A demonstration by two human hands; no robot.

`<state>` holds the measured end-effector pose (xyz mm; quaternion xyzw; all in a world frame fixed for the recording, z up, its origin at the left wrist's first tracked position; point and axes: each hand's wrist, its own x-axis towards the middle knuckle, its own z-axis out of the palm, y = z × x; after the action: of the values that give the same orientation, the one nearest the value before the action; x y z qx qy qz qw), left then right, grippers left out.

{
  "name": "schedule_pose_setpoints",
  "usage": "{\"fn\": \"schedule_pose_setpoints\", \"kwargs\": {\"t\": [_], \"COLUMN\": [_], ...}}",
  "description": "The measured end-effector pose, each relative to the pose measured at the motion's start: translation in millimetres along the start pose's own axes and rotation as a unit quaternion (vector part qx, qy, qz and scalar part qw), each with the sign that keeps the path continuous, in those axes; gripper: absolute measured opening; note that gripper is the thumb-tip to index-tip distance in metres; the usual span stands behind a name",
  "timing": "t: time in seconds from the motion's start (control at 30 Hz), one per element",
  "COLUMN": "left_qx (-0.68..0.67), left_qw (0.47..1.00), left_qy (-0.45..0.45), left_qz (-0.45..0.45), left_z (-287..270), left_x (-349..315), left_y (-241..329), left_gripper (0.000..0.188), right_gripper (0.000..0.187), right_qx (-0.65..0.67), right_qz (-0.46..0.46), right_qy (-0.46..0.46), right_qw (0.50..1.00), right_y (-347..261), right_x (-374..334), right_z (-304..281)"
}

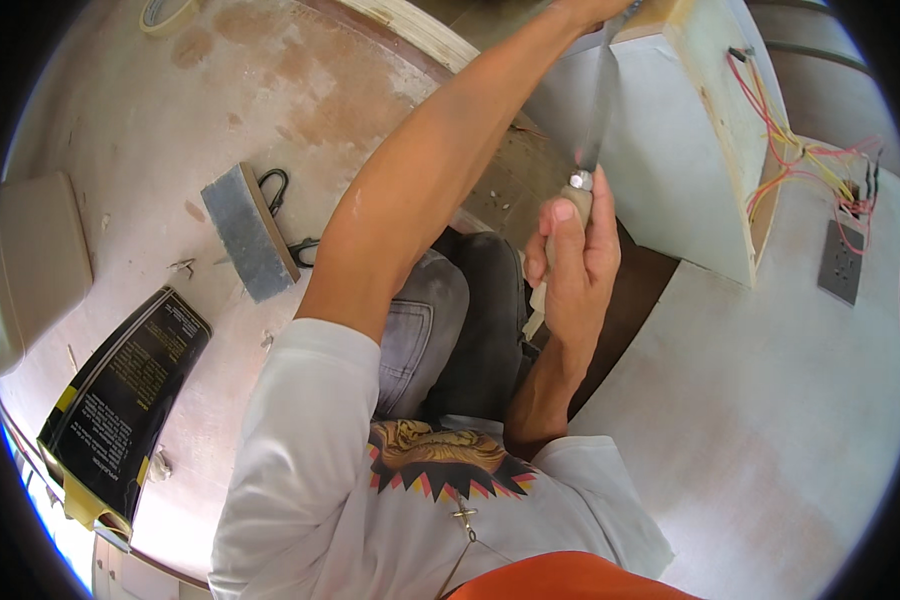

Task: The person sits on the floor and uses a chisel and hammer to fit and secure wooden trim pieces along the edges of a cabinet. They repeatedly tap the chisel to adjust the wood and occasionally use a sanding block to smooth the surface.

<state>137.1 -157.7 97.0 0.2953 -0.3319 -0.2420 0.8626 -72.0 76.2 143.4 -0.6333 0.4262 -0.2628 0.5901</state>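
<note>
My right hand [578, 250] is closed around the light handle of a long flat file [602, 105], its thumb lying along the grip near a shiny metal collar. The grey blade points away from me, over the edge of a pale boxy panel [645, 130]. At the top edge of the view my left hand [598, 10] is beside the far end of the blade. Most of its fingers are cut off there, so their grip cannot be made out. My left forearm reaches across the middle.
Red and yellow wires [785, 165] hang out by the panel's open side, near a dark outlet plate [841, 262]. Leftward lie a grey sanding block [245, 235], dark-handled scissors [305, 250], a black container [130, 385], a beige lid-like piece [40, 265] and a tape roll [168, 15].
</note>
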Motion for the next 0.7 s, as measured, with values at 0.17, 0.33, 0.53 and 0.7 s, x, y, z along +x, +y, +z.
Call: {"fn": "schedule_pose_setpoints", "kwargs": {"t": [0.17,0.33,0.53,0.7], "left_qx": [-0.096,-0.096,-0.082,-0.084], "left_qw": [0.99,0.986,0.986,0.985], "left_qy": [0.027,0.017,0.037,0.04], "left_qz": [-0.101,-0.137,-0.141,-0.143], "left_z": [-2,-11,-16,-22], "left_x": [-3,-8,-3,-6], "left_y": [-9,7,20,19], "left_gripper": [0.051,0.053,0.055,0.059], "right_gripper": [0.056,0.058,0.064,0.064], "right_qx": [-0.07,-0.005,-0.018,-0.105], "right_qz": [0.005,0.029,0.028,0.016], "right_qy": [-0.024,-0.065,-0.098,-0.056], "right_qw": [0.997,0.997,0.995,0.993], "right_y": [-9,-21,-15,-13], "right_x": [6,6,12,6], "right_z": [-25,-28,-46,-27]}}
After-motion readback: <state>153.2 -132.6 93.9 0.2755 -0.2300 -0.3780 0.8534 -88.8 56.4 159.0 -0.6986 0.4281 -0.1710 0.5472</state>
